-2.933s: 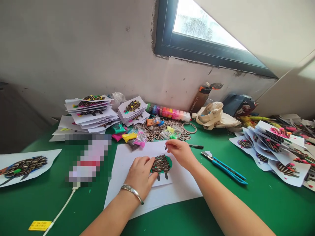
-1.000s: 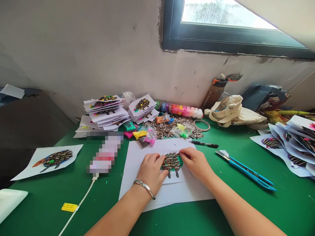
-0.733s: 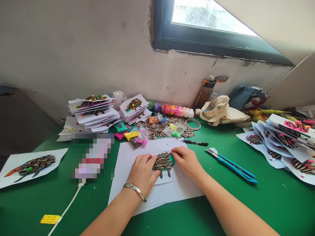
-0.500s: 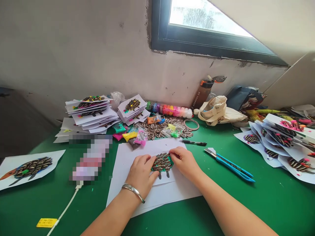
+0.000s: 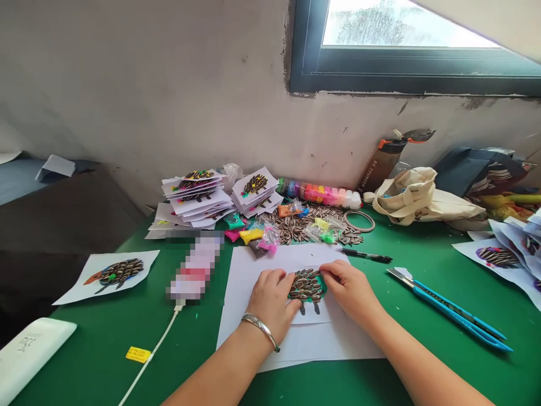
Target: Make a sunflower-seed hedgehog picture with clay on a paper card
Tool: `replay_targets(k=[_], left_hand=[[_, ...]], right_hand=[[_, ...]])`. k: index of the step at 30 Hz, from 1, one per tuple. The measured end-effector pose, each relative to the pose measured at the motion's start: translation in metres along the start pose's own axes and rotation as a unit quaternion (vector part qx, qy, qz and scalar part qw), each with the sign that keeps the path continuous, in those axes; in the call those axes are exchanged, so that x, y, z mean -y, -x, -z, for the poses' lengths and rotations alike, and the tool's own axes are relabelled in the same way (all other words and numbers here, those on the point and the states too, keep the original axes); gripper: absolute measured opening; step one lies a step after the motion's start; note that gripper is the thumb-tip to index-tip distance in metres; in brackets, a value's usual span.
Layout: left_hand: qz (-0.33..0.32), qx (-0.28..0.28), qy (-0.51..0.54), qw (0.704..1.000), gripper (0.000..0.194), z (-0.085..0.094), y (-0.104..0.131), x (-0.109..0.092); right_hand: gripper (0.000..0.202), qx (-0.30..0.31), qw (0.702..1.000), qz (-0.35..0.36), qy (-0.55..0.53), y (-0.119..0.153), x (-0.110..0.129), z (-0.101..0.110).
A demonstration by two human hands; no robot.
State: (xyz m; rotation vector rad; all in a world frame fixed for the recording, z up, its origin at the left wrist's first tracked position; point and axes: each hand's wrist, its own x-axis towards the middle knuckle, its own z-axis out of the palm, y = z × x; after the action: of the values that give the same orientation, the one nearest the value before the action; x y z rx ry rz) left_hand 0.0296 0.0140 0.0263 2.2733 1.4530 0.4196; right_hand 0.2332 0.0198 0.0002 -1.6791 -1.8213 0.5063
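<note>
A paper card [image 5: 310, 320] bears a bird picture covered with striped sunflower seeds [image 5: 306, 286] over green clay, with two dark legs below. It lies on large white sheets [image 5: 243, 270]. My left hand [image 5: 273, 296], a silver bangle at its wrist, rests on the card's left side, fingers laid down and thumb apart beside the seeds. Thumb and forefinger of my right hand [image 5: 344, 282] are pinched together at the upper right edge of the seed patch. Whatever may be between those fingertips is too small to make out.
Behind the sheets lie loose sunflower seeds [image 5: 291, 226], clay packets [image 5: 252, 235], a tape roll [image 5: 359, 221] and a pen [image 5: 366, 255]. A blue utility knife [image 5: 456, 313] is at right. Finished card stacks [image 5: 194, 206], a seed picture [image 5: 114, 273] and a white power bank [image 5: 36, 355] are leftward.
The view has turned left, so everything sits further right and the power bank has come into sight. Both hands stay at the same card, the right one still pinched at its upper edge.
</note>
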Motion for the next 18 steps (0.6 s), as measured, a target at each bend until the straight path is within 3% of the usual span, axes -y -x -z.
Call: replay_targets(k=[13, 18], left_hand=[[0.007, 0.004, 0.008, 1.0, 0.042, -0.002, 0.002, 0.001], [0.005, 0.002, 0.009, 1.0, 0.04, 0.0, 0.003, 0.0]], right_hand=[[0.027, 0.013, 1.0, -0.003, 0.001, 0.002, -0.006, 0.0], [0.027, 0.019, 0.998, 0.02, 0.049, -0.028, 0.007, 0.009]])
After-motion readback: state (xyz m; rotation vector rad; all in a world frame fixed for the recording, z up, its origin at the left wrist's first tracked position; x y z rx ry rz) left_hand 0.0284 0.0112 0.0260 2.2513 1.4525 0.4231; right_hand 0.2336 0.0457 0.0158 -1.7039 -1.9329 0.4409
